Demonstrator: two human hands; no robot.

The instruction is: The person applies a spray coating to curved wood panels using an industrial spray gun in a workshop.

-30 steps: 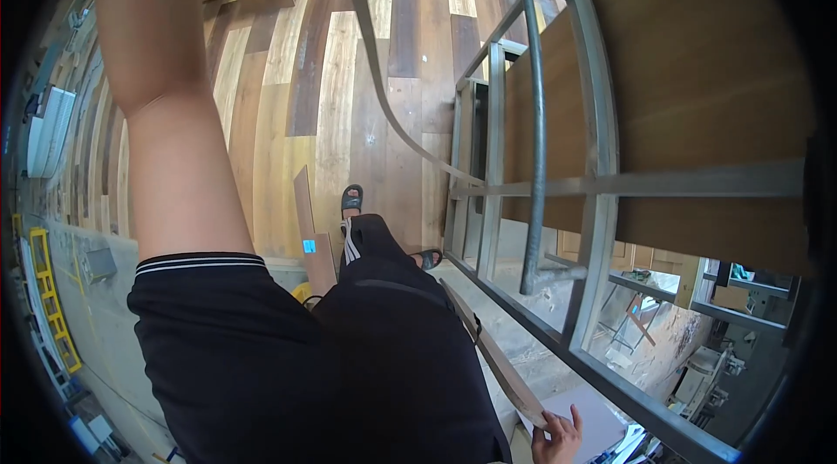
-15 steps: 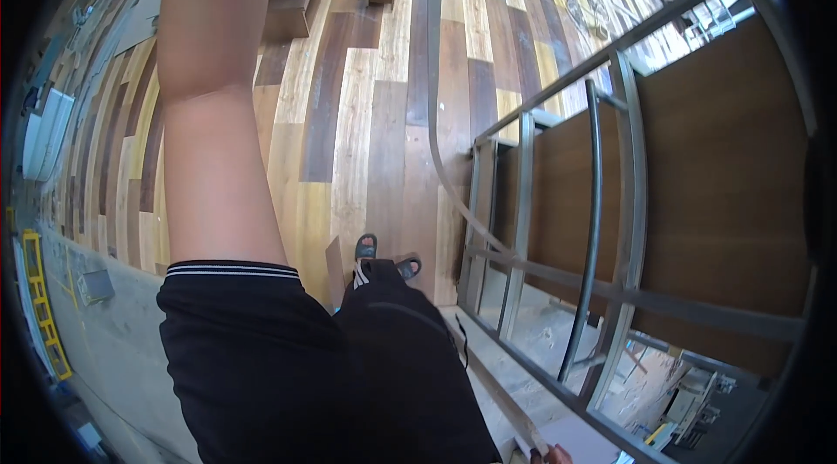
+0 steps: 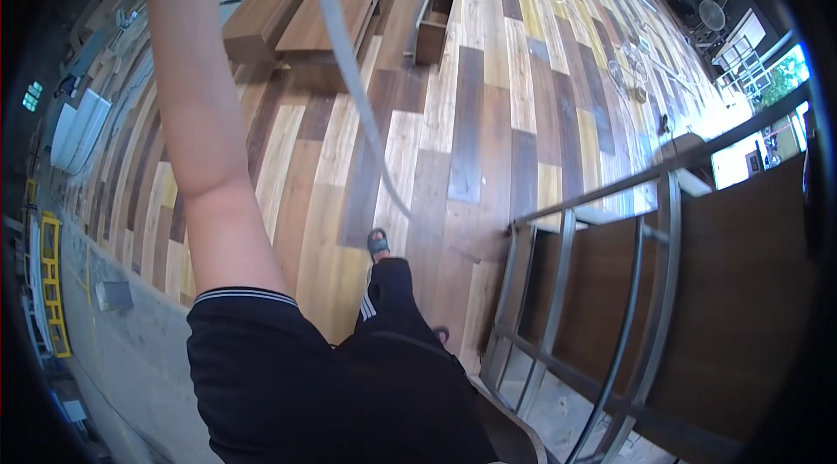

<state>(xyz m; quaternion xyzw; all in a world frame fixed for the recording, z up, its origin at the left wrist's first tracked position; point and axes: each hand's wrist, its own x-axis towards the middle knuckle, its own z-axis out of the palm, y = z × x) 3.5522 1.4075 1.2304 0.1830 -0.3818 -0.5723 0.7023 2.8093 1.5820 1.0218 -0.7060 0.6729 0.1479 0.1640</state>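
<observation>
My left arm reaches up from a black sleeve along the left side, and its hand lies beyond the top edge. My right hand is out of sight. A long pale flexible strip (image 3: 356, 72) curves down from the top edge, just right of my left forearm. Its lower part blurs away over the floor ahead of my feet, so where it ends is unclear. At the bottom, right beside my body, a curved brown band (image 3: 514, 429) shows. What holds either strip or band does not show.
A metal rack (image 3: 663, 290) with brown boards stands close on my right. Ahead, long brown wooden cabinets (image 3: 349, 6) and a narrow open box unit (image 3: 433, 28) lie on the patchwork plank floor (image 3: 453, 133). A yellow frame (image 3: 52, 281) is at far left, and a fan (image 3: 711, 15) at far right.
The view has shifted, with the rack lower and the cabinets more visible. The strip, which crossed toward the rack, now hangs further left. A hand at the bottom edge has gone from view.
</observation>
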